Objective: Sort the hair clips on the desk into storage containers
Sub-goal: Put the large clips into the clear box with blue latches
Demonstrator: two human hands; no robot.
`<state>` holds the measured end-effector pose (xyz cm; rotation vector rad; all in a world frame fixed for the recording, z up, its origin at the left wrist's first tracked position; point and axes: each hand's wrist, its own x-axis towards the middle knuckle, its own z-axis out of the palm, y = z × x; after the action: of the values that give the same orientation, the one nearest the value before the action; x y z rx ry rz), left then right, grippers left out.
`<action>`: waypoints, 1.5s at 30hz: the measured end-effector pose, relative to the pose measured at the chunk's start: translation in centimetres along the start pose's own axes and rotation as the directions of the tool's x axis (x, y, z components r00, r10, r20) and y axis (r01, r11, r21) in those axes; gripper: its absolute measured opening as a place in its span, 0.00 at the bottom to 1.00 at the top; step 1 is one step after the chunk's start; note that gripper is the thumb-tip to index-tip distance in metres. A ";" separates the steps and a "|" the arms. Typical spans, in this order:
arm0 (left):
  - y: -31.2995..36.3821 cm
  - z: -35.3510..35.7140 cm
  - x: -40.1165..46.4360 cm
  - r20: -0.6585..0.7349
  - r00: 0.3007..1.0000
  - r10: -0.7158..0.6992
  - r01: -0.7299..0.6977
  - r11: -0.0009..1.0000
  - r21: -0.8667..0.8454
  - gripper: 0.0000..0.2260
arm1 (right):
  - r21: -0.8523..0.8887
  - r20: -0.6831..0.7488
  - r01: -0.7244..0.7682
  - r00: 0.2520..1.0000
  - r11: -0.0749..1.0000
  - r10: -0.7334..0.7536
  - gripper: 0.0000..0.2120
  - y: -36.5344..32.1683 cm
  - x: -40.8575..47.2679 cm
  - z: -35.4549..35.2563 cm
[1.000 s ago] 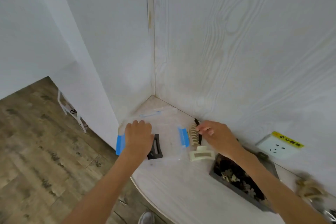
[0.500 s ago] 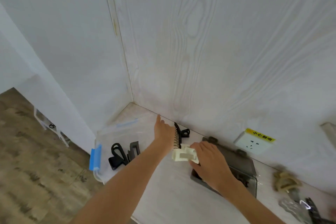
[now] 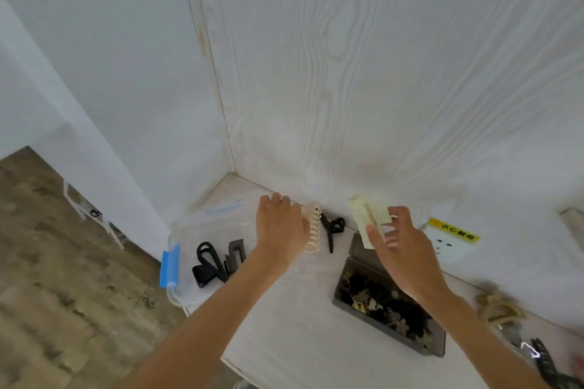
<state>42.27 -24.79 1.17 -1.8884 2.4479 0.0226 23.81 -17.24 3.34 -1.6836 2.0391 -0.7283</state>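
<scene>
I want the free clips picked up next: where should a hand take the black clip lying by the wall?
Pinch the black clip from above across its looped handles at the far end, near the wall. Its thin prongs trail toward the viewer, and the cream comb clip crowds its left, so come in from the right.

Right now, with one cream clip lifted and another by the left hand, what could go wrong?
1. The right hand pinches the flat cream clip only at its edge; it could slip and fall into the dark tray of small pieces.
2. The left hand holds the toothed cream clip close to the black clip; lifting may drag or snag that one.
</scene>
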 end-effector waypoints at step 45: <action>4.8 4.5 2.1 0.488 0.861 0.143 0.054 0.928 -0.367 0.16 | -0.365 0.321 0.161 0.946 0.917 -0.039 0.08 3.8 6.1 9.9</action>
<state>37.26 -25.42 -3.52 -1.6458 2.2115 0.9261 25.62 -24.06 -6.66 -1.9824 1.9682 -0.0708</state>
